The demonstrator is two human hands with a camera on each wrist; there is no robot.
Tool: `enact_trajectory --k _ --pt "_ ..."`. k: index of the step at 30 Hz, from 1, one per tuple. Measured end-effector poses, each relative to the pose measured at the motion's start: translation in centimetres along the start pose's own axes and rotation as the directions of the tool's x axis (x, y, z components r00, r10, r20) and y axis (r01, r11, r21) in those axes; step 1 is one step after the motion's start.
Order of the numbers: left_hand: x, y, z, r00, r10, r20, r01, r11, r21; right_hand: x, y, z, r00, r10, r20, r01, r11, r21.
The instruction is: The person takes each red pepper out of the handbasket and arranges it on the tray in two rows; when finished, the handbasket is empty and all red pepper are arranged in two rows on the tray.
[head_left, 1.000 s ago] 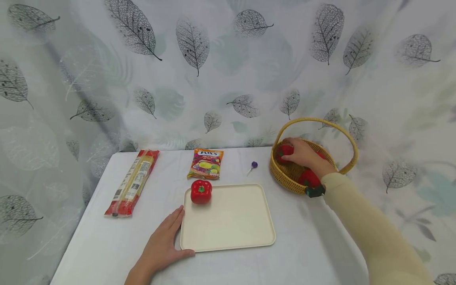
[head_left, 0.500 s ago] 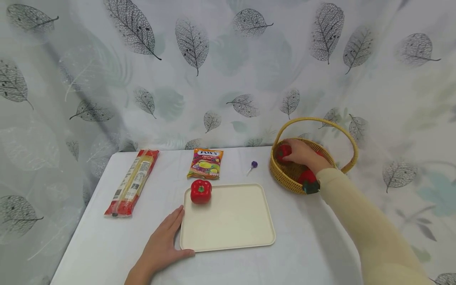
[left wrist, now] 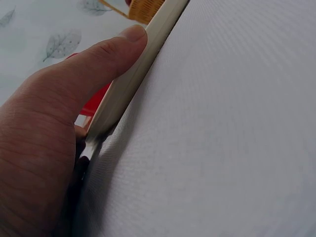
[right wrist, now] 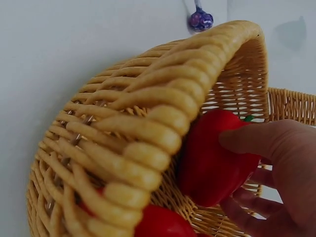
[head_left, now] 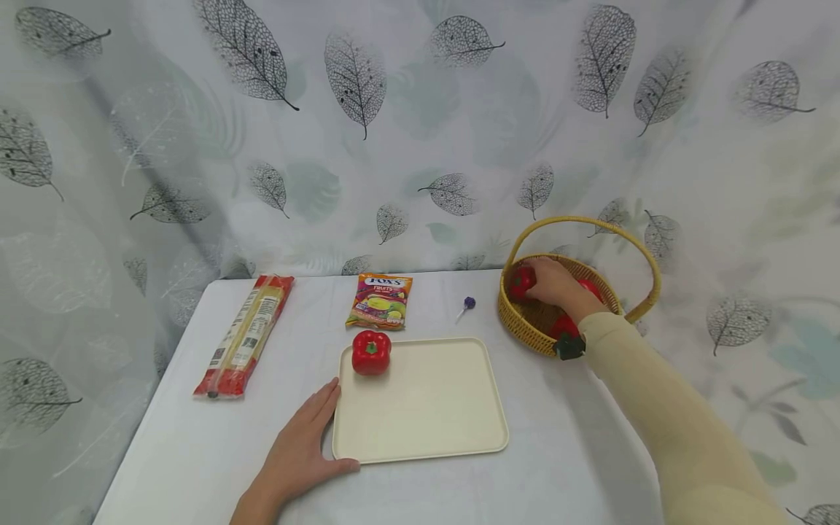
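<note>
Inside the wicker basket [head_left: 521,329] at the right, my right hand [head_left: 556,283] holds a red bell pepper [right wrist: 212,158]. In the right wrist view its thumb lies on the pepper's upper side and the fingers reach under it. More red peppers [right wrist: 165,223] lie in the basket, partly hidden by the rim and my forearm. My left hand [head_left: 298,452] rests at the near left corner of a cream tray [head_left: 426,408], fingers straight along its left side. The left thumb [left wrist: 116,54] touches the tray's rim. Another red bell pepper [head_left: 371,354] sits in the tray's far left corner.
A long red-ended clear packet [head_left: 246,339] lies on the left of the white table [head_left: 164,452]. Behind the tray lies a Fox's candy bag [head_left: 379,301], with a purple lollipop [head_left: 468,303] between it and the basket. The basket's tall handle [head_left: 584,220] arches over my right hand.
My right hand and forearm have shifted slightly left within the basket, the pepper moving a little with them. The left hand and tray have stayed put.
</note>
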State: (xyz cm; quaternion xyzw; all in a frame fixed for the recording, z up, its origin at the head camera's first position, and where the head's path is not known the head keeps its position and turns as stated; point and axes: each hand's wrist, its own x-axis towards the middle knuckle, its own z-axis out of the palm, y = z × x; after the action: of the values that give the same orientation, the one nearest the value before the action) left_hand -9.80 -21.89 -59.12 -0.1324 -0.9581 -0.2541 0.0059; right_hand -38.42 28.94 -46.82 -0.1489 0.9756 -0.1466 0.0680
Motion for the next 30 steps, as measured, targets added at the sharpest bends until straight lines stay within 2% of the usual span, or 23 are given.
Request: enact_trajectory --k 9,15,23,30 --pt "0.0 0.1 0.1 1.000 0.000 -0.005 0.000 1.000 -0.006 -0.7 -0.6 -0.6 0.999 0.038 0.016 -0.038 0.999 0.020" --pt "0.0 0.1 0.1 1.000 0.007 -0.015 -0.007 1.000 -0.007 -0.8 0.3 -0.7 0.998 0.061 0.023 -0.062 0.997 0.049" --pt "0.0 0.2 0.1 1.000 0.003 -0.026 -0.003 1.000 0.006 -1.5 1.8 -0.5 0.997 0.069 -0.035 -0.065 0.993 0.095" --pt "0.0 0.4 -0.1 1.000 -0.014 0.011 0.014 1.000 0.003 -3.1 1.3 -0.5 0.992 0.103 -0.070 -0.089 0.980 0.181"
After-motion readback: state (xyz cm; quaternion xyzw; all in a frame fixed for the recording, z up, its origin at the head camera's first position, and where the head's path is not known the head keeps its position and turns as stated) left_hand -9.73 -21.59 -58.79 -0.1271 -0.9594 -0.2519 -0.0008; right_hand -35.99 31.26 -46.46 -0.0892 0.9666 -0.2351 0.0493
